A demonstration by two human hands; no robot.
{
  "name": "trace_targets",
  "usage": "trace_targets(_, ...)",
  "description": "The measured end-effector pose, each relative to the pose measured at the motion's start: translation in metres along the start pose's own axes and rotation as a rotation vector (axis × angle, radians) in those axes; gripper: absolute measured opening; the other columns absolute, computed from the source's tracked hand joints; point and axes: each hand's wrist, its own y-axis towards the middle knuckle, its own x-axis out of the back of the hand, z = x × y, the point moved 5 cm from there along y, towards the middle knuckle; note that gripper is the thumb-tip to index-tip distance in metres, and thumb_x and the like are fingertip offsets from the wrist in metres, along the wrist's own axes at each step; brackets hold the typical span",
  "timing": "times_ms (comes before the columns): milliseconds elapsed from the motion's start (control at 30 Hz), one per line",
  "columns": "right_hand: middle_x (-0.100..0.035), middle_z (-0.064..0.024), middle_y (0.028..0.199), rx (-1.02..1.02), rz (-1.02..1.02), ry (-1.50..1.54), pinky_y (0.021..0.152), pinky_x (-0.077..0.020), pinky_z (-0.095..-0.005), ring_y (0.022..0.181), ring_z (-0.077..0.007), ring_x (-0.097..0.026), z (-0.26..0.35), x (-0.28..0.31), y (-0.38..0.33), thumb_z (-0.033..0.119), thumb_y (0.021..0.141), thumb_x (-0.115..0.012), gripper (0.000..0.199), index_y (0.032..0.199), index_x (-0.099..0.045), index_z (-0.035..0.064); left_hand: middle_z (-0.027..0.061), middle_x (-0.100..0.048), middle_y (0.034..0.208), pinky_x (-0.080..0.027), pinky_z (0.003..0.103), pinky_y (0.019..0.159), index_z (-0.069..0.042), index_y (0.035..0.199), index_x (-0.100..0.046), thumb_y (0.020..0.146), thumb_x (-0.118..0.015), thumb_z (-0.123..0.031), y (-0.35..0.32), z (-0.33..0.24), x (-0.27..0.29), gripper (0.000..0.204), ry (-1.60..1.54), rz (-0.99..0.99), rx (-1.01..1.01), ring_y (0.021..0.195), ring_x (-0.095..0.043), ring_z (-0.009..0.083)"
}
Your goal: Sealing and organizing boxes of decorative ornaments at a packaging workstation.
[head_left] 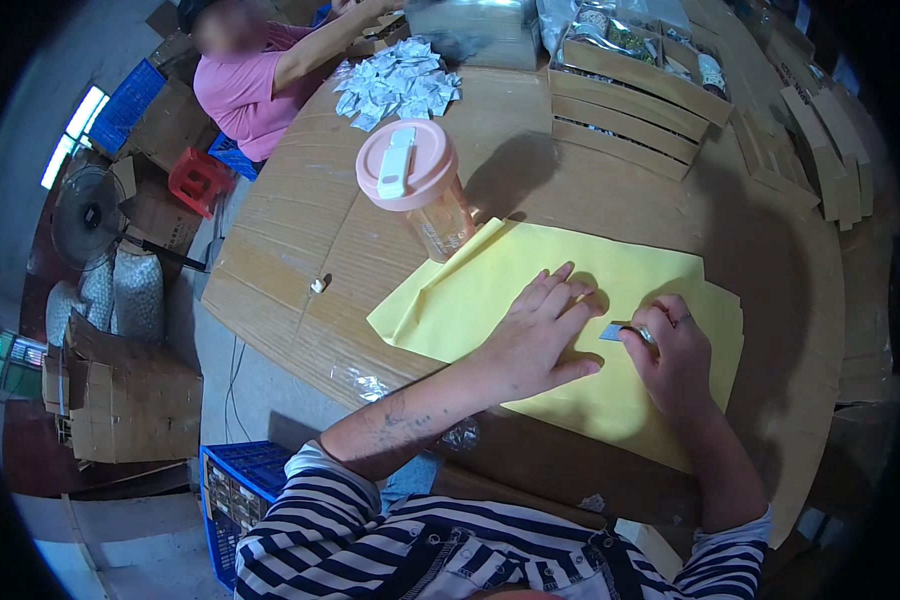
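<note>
Yellow paper (570, 255), which looks like more than one sheet, lies spread before me on the cardboard-covered table. My left hand (545, 330) rests flat on it, fingers stretched out and apart. To its right, my right hand (673, 350) is closed around a small utility knife (613, 331). The knife's flat, grey-blue blade end sticks out toward my left hand, over the paper; most of its handle is hidden in my fingers. At the paper's left side a fold or crease stands up slightly. A clear tumbler with a pink lid (417, 185) stands beside the paper's far left edge.
White packets (398, 82) lie heaped at the far side, near a co-worker in a pink shirt (238, 100). Stacked cardboard trays (625, 115) hold small goods at the back right. A small white bit (318, 285) lies left; a blue crate (255, 470) stands below the table.
</note>
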Motion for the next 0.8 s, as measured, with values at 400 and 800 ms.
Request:
trace_targets(400,-0.060,-0.0072,0.091,0.026,-0.005,-0.002,0.059,-0.0510,-0.0378,0.071,-0.0253,-0.064,0.001,0.000,0.001,0.013,0.076,-0.083,0.026,0.091,-0.062,0.0086,0.0164,-0.046,0.137,-0.029,0.055,0.119,-0.010,0.131,-0.051,0.090,-0.069,-0.047,-0.001,-0.001,0.002,0.059,0.028,-0.018,-0.014,0.141,-0.036,0.0425)
trace_targets(800,-0.061,-0.0084,0.097,0.021,-0.037,-0.015,0.066,-0.0525,-0.0405,0.077,-0.0279,-0.065,-0.003,0.000,-0.006,0.020,0.078,-0.082,0.023,0.090,-0.065,0.0109,0.0183,-0.049,0.139,-0.030,0.051,0.119,-0.008,0.128,-0.059,0.081,-0.082,-0.032,0.001,0.002,0.007,0.058,-0.124,0.028,-0.001,0.141,-0.038,0.0421)
